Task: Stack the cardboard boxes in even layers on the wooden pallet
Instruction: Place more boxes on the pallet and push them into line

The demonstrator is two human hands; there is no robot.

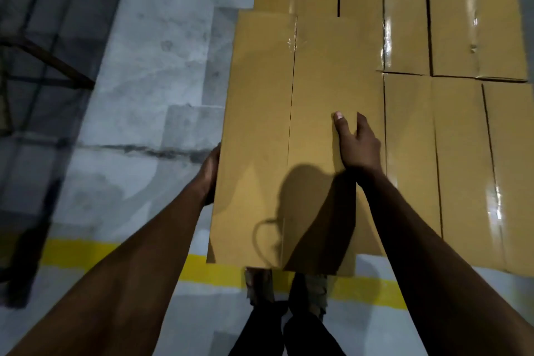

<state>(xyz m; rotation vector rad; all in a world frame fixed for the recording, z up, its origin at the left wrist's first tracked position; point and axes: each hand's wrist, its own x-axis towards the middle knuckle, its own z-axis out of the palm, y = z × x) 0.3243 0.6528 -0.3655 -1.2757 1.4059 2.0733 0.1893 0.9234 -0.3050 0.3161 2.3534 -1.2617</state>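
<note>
A long cardboard box (289,139) filled the middle of the frame, its taped top seam running from the upper centre down toward the lower centre. It was held between both hands, and its far end overlapped the near edge of the stacked boxes (450,37) that covered the upper right and right side of the frame. Those boxes lay side by side in a flat layer, glossy tape catching the light on several of them. The pallet beneath them could not be seen.

The left hand (209,175) pressed flat against the box's left side at mid-left of centre, fingers hidden behind the cardboard edge. The right hand (357,143) lay on the box's right part, thumb spread on the top face and the fingers wrapped over the right edge, next to the neighbouring box. Both bare forearms reached in from the lower corners.

Below the box's near end, the person's feet (289,289) stood on a yellow floor line (86,253) crossing the bottom of the frame. Grey concrete floor (161,52) spread to the left, with a dark metal frame (34,37) blurred in the upper left.
</note>
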